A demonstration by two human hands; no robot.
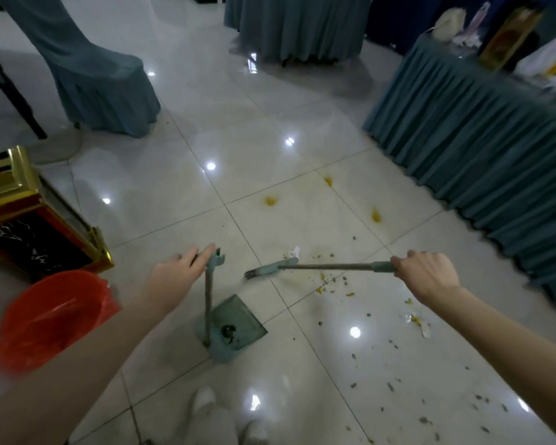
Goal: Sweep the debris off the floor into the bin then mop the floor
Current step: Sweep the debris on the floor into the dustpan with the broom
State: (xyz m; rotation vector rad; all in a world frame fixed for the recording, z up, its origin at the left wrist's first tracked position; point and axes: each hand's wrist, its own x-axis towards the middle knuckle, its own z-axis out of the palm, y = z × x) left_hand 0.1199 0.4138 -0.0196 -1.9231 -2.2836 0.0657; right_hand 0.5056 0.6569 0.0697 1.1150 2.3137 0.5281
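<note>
Debris (366, 316) of grey-green husks and yellow crumbs lies outside the pan

We look down on a glossy white tiled floor (174, 175). Our left hand (177, 274) reaches to the top of the upright handle of a teal plastic dustpan (238, 319). Its fingers lie straight against the handle's tip, not wrapped round it. The dustpan rests on the floor just ahead of our white shoes (204, 401) and holds a small dark clump (228, 330) by its comb teeth.

Our right hand (427, 273) is curled tight round the teal grip of a broom with a dark metal shaft and a teal head (328, 267). The head points left, beyond the dustpan and beside a white paper scrap (292, 253). The husks and crumbs spread over the tiles to the right of the dustpan, near our right arm. Three yellow stains (270, 200) mark the tiles farther off.

At left stands a round bin lined with a red plastic bag (52, 316). It is blurred, and inside it we see only the liner. Behind it is a black marble-patterned box with gold trim (29, 226); we cannot tell what it holds. Teal-skirted tables (463, 130) line the right.
</note>
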